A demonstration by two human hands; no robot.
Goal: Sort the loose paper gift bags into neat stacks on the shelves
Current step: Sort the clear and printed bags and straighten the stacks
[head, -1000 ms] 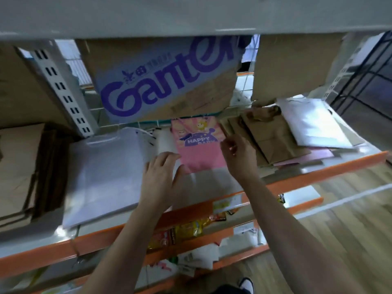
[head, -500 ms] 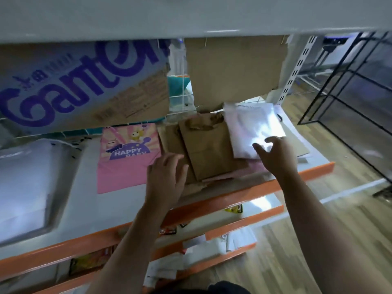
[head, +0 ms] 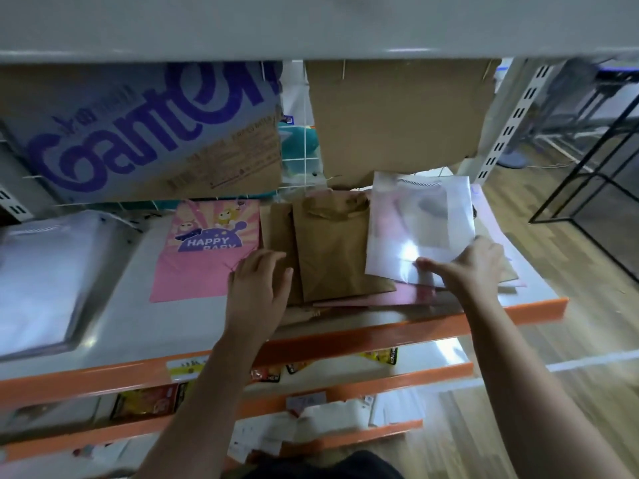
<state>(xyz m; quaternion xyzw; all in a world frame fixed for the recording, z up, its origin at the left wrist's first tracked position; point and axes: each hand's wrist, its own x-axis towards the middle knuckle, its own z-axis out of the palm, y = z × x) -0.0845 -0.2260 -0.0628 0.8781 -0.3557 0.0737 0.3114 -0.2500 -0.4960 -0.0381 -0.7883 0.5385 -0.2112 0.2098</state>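
A pink "HAPPY BABY" bag lies flat on the white shelf. Beside it on the right lie brown paper bags, and a glossy white bag rests tilted on top of a loose pile with pink bags under it. My left hand rests with spread fingers on the left brown bag's lower edge. My right hand grips the white bag's lower right corner, thumb on top. A stack of white bags sits at the far left.
Two cardboard boxes stand at the back: a "Ganten" box and a plain brown box. The shelf has an orange front rail. Lower shelves hold snack packets and papers. A black metal frame stands on the wooden floor at right.
The view has swung right. My right hand left the pink bag, reached to the white bag and now grips its corner. My left hand moved from the shelf to the brown bags.
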